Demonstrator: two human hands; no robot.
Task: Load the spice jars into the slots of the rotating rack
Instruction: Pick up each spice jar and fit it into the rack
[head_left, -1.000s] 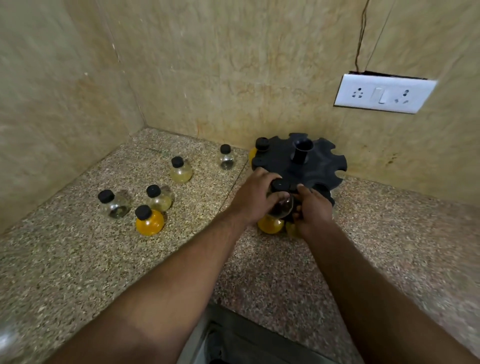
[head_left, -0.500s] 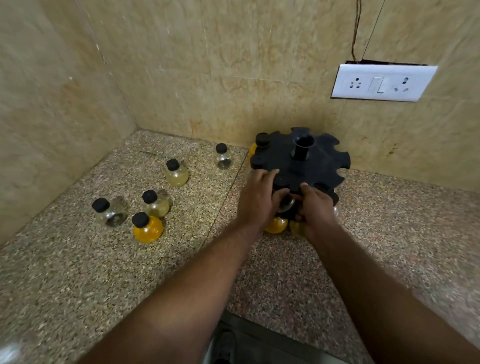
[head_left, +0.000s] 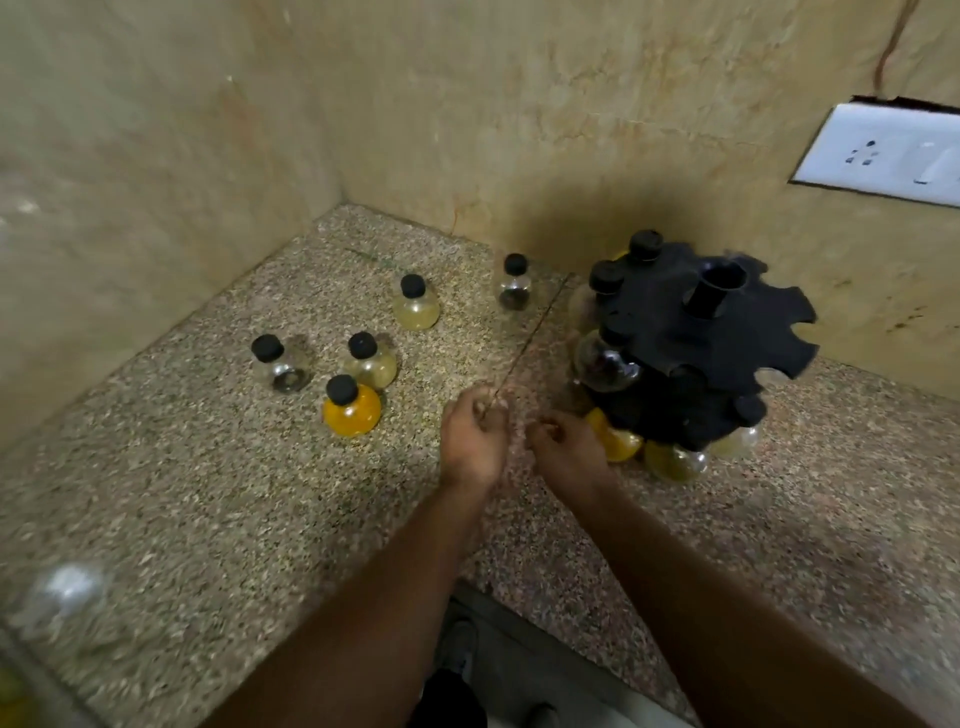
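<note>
The black two-tier rotating rack (head_left: 691, 338) stands at the right against the wall. A clear jar with dark contents (head_left: 605, 364) hangs in a near-left slot of its upper tier, and yellow and orange jars (head_left: 618, 441) sit in the lower tier. Several loose black-capped jars stand on the counter to the left, among them an orange jar (head_left: 352, 408), a pale yellow jar (head_left: 415, 309) and a clear jar (head_left: 514, 288). My left hand (head_left: 474, 434) and my right hand (head_left: 566, 449) hover just left of the rack with fingers loosely curled, holding nothing.
The speckled granite counter (head_left: 208, 493) fills the corner between two beige walls. A white socket plate (head_left: 883, 156) is on the wall at the upper right. A blurred shiny object (head_left: 67, 587) lies at the near left. The counter's front edge runs below my arms.
Both hands let go of the clear jar, now hanging in the rack's upper tier, and pulled back toward me and to the left. The camera view swung left.
</note>
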